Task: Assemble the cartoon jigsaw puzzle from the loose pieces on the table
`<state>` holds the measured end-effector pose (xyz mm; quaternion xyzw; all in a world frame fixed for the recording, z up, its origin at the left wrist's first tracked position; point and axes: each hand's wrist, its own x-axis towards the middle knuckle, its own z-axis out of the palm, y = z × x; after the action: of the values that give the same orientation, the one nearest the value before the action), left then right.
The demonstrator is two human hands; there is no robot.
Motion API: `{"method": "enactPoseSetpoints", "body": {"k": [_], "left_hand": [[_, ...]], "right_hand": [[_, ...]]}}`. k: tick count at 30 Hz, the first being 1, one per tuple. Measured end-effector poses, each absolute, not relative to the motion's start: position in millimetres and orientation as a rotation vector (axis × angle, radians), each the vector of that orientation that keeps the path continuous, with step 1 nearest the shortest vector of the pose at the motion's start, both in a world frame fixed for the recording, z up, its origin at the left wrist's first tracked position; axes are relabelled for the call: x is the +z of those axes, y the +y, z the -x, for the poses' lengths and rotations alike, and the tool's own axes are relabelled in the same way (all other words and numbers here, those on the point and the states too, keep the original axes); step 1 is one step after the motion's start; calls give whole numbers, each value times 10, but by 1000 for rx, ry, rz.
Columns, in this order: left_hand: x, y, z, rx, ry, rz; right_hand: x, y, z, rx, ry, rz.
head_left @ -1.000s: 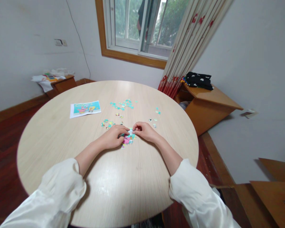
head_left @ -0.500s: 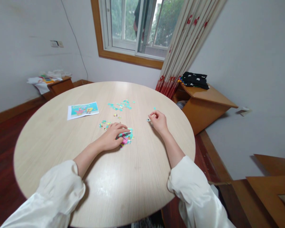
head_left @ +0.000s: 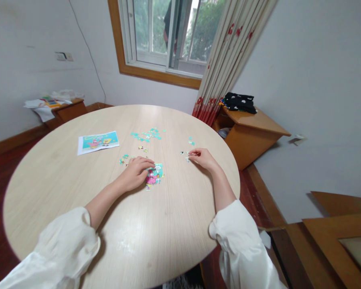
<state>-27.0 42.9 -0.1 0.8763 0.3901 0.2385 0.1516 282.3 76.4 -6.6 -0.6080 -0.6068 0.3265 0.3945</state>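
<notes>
A partly joined jigsaw puzzle (head_left: 158,170), turquoise with a pink figure, lies on the round table. My left hand (head_left: 134,172) rests at its left edge, fingers stretched out and thumb apart, covering part of it. To the right, my right hand (head_left: 205,157) has thumb and fingertips pinched together over a small puzzle piece, mostly hidden. Close to those fingertips lie a dark and white puzzle piece (head_left: 182,152) and a pale one (head_left: 187,159). A few turquoise pieces (head_left: 191,141) sit just beyond the right hand.
Loose turquoise pieces (head_left: 146,135) are spread at the table's middle. Further pieces (head_left: 124,159) lie beyond my left hand. A printed picture (head_left: 98,142) lies at left on the table (head_left: 138,241). A wooden cabinet (head_left: 252,136) with dark cloth stands behind the right edge.
My right hand has turned and its fingertips now point left, uncovering small pieces near them. My left hand has drawn back slightly, showing more of the joined puzzle. The view has shifted slightly.
</notes>
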Motion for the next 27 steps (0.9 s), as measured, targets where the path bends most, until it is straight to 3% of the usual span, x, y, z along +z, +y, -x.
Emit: {"method": "enactPoseSetpoints", "body": {"k": [6,14,27], "left_hand": [[34,464,310,782,1141,-2417],[57,403,275,659,981,-2423],[-42,441,271,659,979,-2527]], "right_hand": [[1,704,-2791,946,-1673,1524],[8,727,-2765,965,-1561,1489],[28,583,-2103,1397,-1433,1136]]}}
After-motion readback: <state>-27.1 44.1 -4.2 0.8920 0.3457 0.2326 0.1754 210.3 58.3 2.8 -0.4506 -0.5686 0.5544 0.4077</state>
